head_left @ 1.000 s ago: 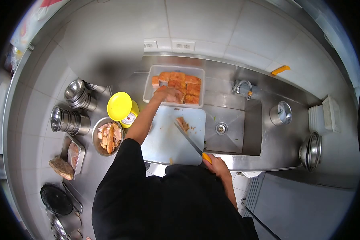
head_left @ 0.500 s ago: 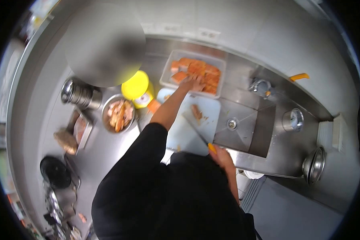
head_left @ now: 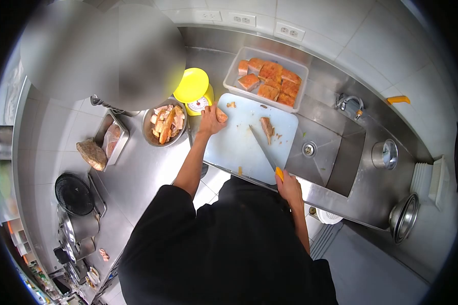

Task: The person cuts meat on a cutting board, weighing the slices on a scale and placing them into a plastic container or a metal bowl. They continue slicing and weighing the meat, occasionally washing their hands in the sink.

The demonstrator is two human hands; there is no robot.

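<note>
My left hand [head_left: 209,121] is closed around an orange piece of fish [head_left: 221,116] at the left edge of the light blue cutting board [head_left: 234,152]. In my right hand [head_left: 290,187] is the yellow handle of a long knife [head_left: 264,148], its blade lying low over the board and pointing away from me. A browner fish scrap [head_left: 266,130] and small crumbs lie near the knife's blade. Behind the board, a clear plastic tub [head_left: 231,81] holds several orange fish pieces [head_left: 270,72]. The yellow kitchen scale [head_left: 199,101] stands just beyond my left hand.
A metal bowl of fish trimmings [head_left: 164,125] stands left of the board. Farther left is a metal tray [head_left: 118,147] beside a brown lump [head_left: 92,154]. To the right are the sink [head_left: 318,155], its faucet [head_left: 350,105] and a metal pot [head_left: 384,154].
My left hand has moved from the fish in the tub to the piece at the board's left edge. My right hand keeps the knife over the board. The view has shifted.
</note>
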